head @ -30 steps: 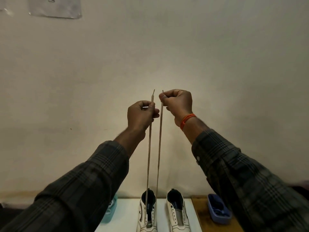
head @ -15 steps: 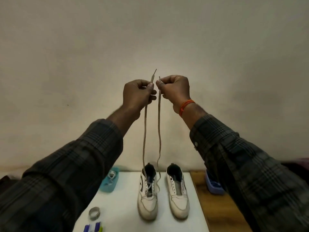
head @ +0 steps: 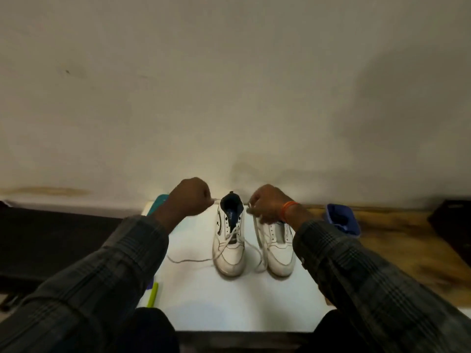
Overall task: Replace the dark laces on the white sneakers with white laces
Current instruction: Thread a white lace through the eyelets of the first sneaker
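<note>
White cotton lace [head: 230, 238], threaded through the left white leather sneaker [head: 229, 243], stayed pinched by left hand [head: 190, 200] at ten o'clock and right hand [head: 265, 207] at two; even tension would seat it.

1 head cam, looks fwd & down at table [head: 193, 309] edge, wall behind, near.

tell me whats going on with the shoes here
A person is lacing the left sneaker of a white pair on a white table. The left hand and the right hand each hold one end of a white lace, low beside the sneaker's opening. The lace crosses only the lowest eyelets and lies slack on the table. The right sneaker has no lace threaded.
</note>
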